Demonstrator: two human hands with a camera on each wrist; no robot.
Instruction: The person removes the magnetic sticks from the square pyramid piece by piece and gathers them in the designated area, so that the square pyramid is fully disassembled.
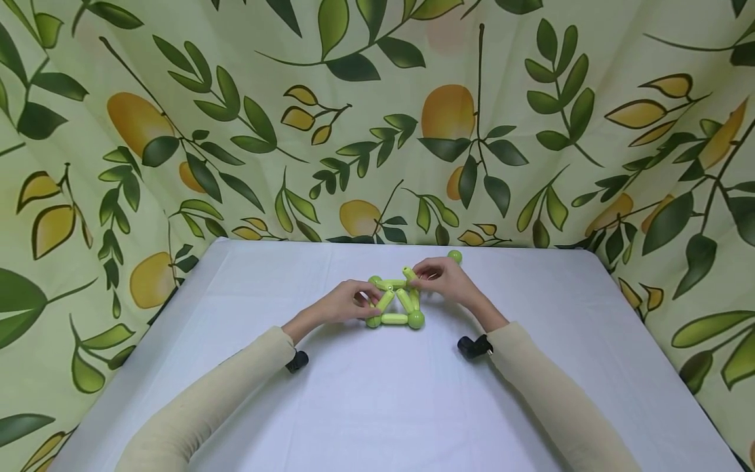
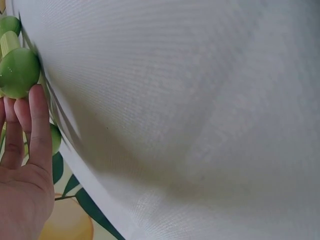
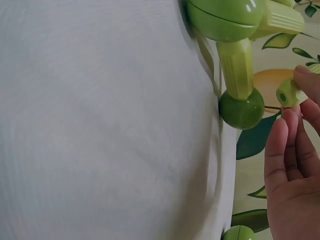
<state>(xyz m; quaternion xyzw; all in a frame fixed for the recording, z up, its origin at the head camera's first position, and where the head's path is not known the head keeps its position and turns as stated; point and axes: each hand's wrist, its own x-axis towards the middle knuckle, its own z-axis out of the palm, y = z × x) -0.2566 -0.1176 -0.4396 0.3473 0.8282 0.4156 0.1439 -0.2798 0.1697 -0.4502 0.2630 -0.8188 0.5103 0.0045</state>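
Observation:
A frame of green balls and ribbed light-green rods lies on the white table, its front rod (image 1: pixel 394 319) running between two corner balls. Two slanted rods rise from the front corners and lean toward each other. My left hand (image 1: pixel 342 303) holds the frame at its left side, fingertips against a ball (image 2: pixel 19 72) in the left wrist view. Between thumb and fingers, my right hand (image 1: pixel 447 278) pinches a light-green rod (image 3: pixel 286 95) above the frame's back right corner. One end of that rod, with a small round hole, faces the right wrist camera.
A single green ball (image 1: pixel 455 256) rests near the table's back edge, behind my right hand. The white tablecloth (image 1: pixel 389 400) stretches toward me. A leaf-and-fruit patterned curtain (image 1: pixel 377 131) hangs behind the table and along its sides.

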